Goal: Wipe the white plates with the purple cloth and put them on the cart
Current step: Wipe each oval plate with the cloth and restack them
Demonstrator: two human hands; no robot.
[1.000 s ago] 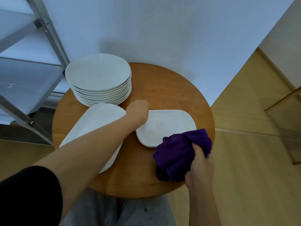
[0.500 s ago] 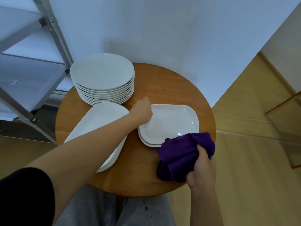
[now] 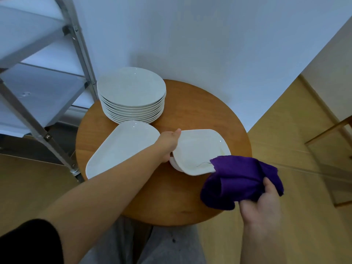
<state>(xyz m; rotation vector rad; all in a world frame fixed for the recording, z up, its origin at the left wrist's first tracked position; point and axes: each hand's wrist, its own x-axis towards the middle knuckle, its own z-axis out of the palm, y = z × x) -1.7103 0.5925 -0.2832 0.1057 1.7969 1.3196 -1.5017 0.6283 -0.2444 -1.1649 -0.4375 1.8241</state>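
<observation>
My left hand grips the left edge of a white rectangular plate and holds it tilted above another white plate whose rim shows underneath. My right hand holds the bunched purple cloth at the table's near right edge, and the cloth touches the lifted plate's near right corner. A stack of several round white plates stands at the table's far left. A long white platter lies at the near left. The metal cart stands to the left.
The round wooden table stands against a white wall. The cart's slanted metal legs run close to the table's left edge. Wooden floor lies to the right. My grey-trousered legs are under the near edge.
My left hand has lifted and tilted the top rectangular plate off the one below. My right hand and the cloth have stayed at the table's near right edge.
</observation>
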